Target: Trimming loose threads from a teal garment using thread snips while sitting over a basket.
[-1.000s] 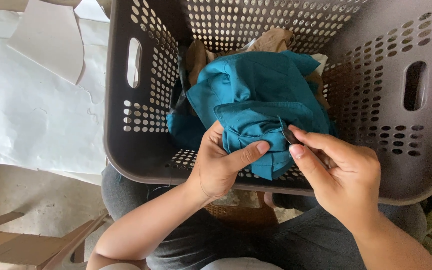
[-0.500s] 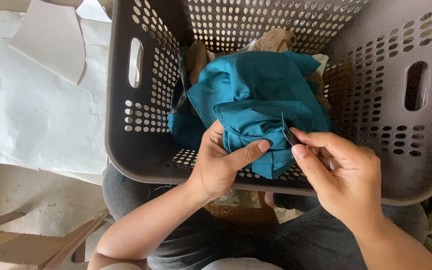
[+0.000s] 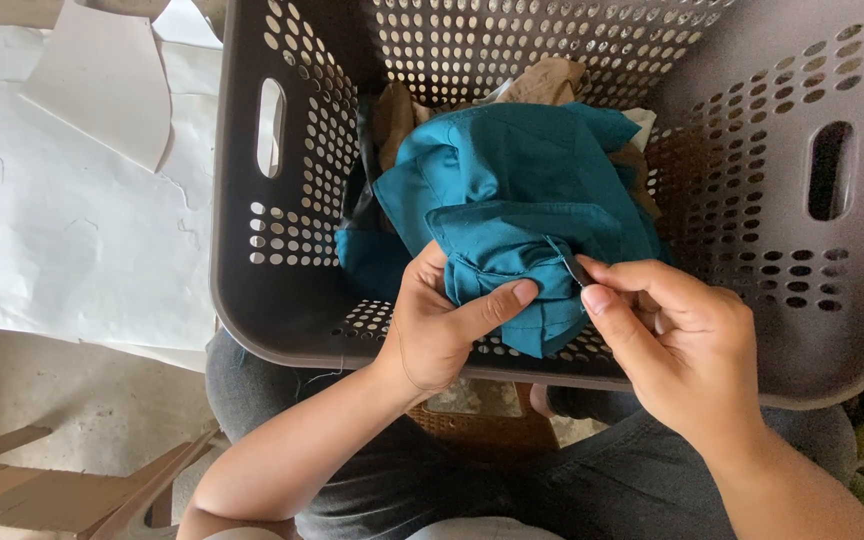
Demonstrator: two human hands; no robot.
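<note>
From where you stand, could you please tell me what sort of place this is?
Probably a home or small sewing workspace: a grey perforated laundry basket holds teal fabric and tan cloth, and cut paper sheets, like garment patterns, lie on the floor.

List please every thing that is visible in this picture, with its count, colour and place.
laundry basket: one, grey-brown, perforated plastic, centre, in front of the person.
teal cloth: one, teal, in the basket, edge pulled toward the hands.
beige cloth: some, tan, under the teal cloth, far side.
small dark tool: one, dark, at the cloth's seam; kind unclear.
paper sheets: several, white, on floor, left.
wooden frame: one, light wood, bottom left.
left hand: one, grips the cloth's edge.
right hand: one, pinches the tool.
</note>
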